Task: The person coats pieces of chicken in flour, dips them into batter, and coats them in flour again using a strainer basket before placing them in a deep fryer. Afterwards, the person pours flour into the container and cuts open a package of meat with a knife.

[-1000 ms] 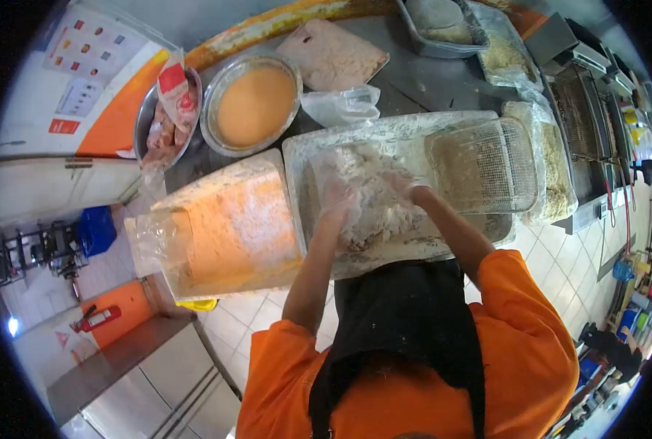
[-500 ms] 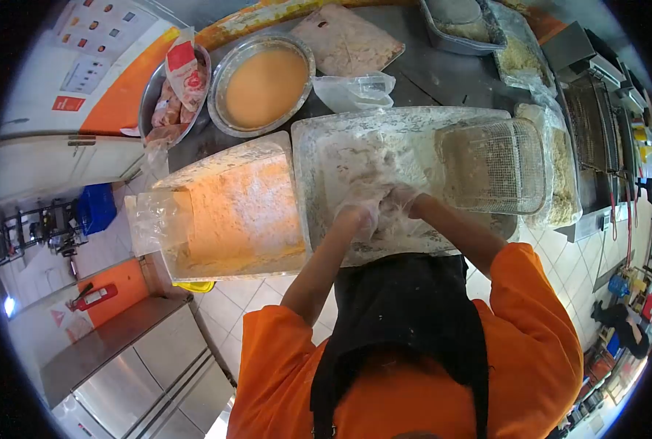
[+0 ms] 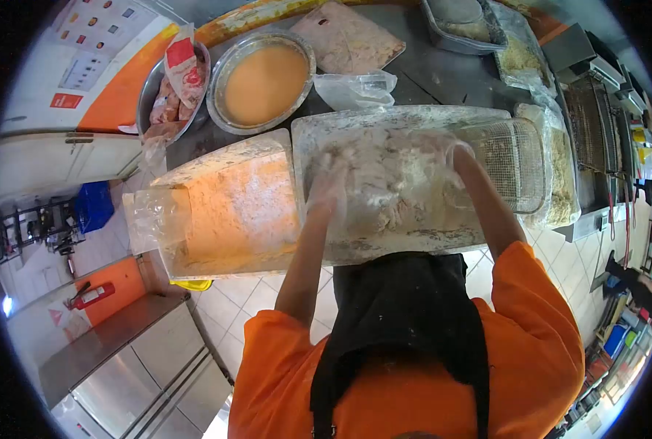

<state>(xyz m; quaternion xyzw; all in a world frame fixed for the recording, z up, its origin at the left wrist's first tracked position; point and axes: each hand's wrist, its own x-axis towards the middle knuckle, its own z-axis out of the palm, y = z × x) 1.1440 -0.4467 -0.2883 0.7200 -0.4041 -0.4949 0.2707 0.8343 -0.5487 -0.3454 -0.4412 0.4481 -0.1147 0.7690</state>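
Observation:
Flour-coated lumps (image 3: 393,214) lie in the white flour of a large pale tub (image 3: 406,112); I cannot make out what they are. At the tub's left side is my left hand (image 3: 327,184), in a clear plastic glove, its fingers smeared by motion. My right hand (image 3: 457,159), gloved the same way, is in the right part of the tub, near the wire basket (image 3: 512,164). Motion blurs its fingers too. The two hands are wide apart, and whether either holds anything does not show.
Left of the tub stands another tub of orange-tinted flour (image 3: 241,201). Behind are a bowl of orange liquid (image 3: 265,86), a metal bowl of raw meat (image 3: 166,106), a floury board (image 3: 348,36) and a plastic bag (image 3: 355,89). A person (image 3: 637,289) is far right.
My hands were together in the middle of the flour and have moved apart, left hand to the left, right hand to the right and up. Lumps now show between them.

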